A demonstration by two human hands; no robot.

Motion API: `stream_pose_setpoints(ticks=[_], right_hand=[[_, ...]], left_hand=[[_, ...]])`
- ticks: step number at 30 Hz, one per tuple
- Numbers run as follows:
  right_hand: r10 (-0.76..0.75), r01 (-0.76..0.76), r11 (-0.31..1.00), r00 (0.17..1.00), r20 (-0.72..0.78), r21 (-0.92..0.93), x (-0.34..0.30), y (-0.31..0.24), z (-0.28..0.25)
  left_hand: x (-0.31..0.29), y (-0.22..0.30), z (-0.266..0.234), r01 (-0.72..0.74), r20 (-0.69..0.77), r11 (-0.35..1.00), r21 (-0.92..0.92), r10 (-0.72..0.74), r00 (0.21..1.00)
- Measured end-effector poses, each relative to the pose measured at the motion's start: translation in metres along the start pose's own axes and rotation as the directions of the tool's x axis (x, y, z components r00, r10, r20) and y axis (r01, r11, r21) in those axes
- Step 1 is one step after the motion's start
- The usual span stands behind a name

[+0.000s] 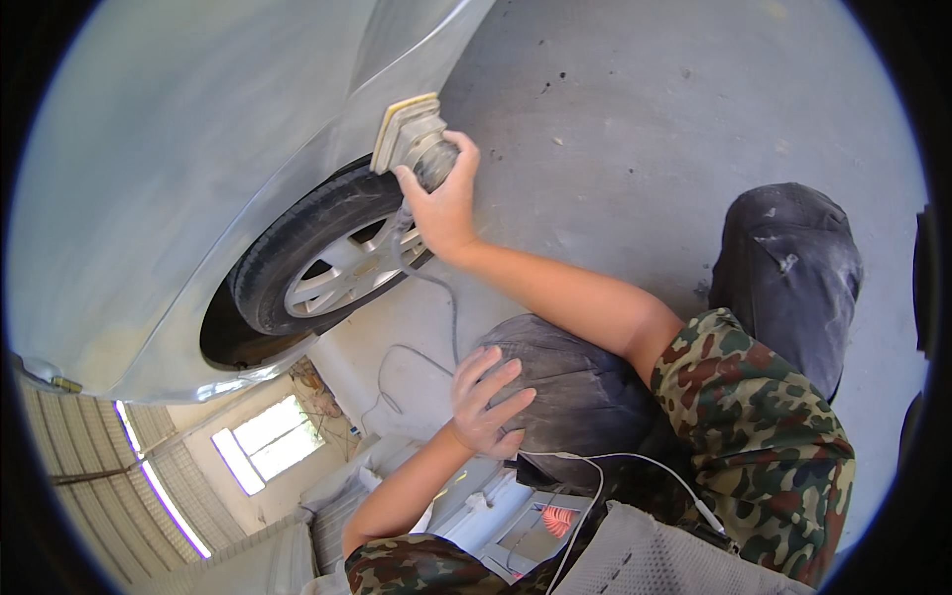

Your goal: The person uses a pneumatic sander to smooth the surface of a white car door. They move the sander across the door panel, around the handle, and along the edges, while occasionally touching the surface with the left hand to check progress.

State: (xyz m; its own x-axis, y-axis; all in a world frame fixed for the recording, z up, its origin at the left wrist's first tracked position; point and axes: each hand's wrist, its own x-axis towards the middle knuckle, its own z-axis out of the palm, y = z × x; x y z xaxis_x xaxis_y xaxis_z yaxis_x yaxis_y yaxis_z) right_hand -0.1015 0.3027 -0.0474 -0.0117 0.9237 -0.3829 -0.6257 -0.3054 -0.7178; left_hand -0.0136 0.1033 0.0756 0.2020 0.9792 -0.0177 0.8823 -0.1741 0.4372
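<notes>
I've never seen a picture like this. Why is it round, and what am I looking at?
It's one picture from a wide fisheye camera worn on a person's head, looking down, so it looks round and straight edges bend. There's no robot here, just someone's two bare hands. The right hand grips a grey hand-held sander, its flat pad facing the pale car beside a wheel; whether it touches is hard to tell. A thin grey cord trails from the tool. The left hand is open at the left knee, holding nothing. Small dark specks dot the grey floor.
</notes>
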Motion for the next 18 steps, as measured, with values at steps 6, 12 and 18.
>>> stream_pose_setpoints(ticks=[6, 12, 18], right_hand=[[0.06, -0.059, 0.998, 0.997, -0.047, 0.017, 0.03, 0.038, -0.023], [0.163, -0.16, 0.984, 0.986, -0.039, 0.084, 0.056, 0.039, -0.033], [0.028, -0.028, 1.0, 1.0, -0.009, -0.002, 0.018, -0.013, -0.013]], left_hand=[[0.006, 0.006, 0.015, 0.033, -0.016, 0.999, 0.001, -0.033, 0.999], [0.011, 0.012, 0.013, 0.037, -0.031, 0.999, 0.026, -0.036, 0.999], [0.008, 0.019, -0.002, 0.018, -0.023, 1.0, 0.01, -0.017, 1.0]])
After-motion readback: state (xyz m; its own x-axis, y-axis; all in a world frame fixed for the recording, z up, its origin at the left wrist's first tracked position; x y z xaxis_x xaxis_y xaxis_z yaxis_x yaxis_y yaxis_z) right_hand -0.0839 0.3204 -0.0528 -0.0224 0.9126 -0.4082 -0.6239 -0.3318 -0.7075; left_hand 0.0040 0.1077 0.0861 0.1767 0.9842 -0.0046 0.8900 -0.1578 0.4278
